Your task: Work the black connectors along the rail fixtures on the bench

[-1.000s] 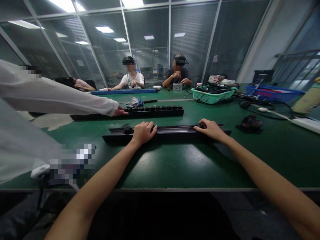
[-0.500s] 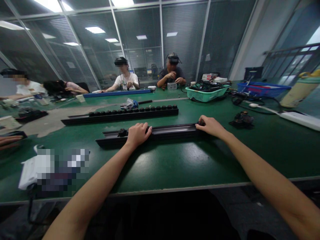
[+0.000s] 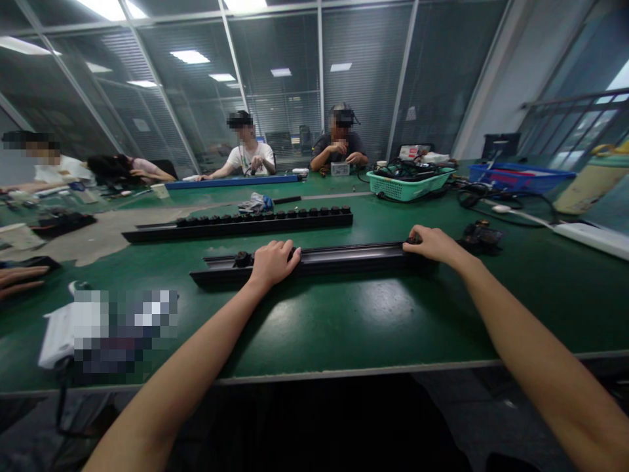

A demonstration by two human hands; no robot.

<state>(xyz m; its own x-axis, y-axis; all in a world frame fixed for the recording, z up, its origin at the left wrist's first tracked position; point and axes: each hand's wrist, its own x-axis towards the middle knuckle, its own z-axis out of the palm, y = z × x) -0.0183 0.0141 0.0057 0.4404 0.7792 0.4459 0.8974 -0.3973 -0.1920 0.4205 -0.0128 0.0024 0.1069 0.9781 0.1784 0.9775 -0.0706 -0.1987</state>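
A long black channel-shaped rail [image 3: 354, 255] lies across the table in front of me, its lengthwise groove facing up. My left hand [image 3: 273, 263] is closed over the rail left of its middle. Dark bits show beside its fingertips, too small to name. A small black knob-like part [image 3: 242, 259] sits in the groove just left of that hand. Near the rail's right end, my right hand [image 3: 435, 245] pinches another small black part [image 3: 411, 240], mostly hidden by the fingers. Behind lies a second black rail [image 3: 265, 226] with a row of similar black parts along it.
Right of my right hand sits a dark cluster of small parts [image 3: 484, 236]. Farther back are a green basket [image 3: 410, 187] of cables and a blue basket [image 3: 521, 180]. A white power strip [image 3: 592, 237] lies at right. Another person's hand [image 3: 19, 280] rests at far left.
My right hand has slid to the right along the rail, toward its end, with the small black part at its fingertips. My left hand keeps its place on the rail.
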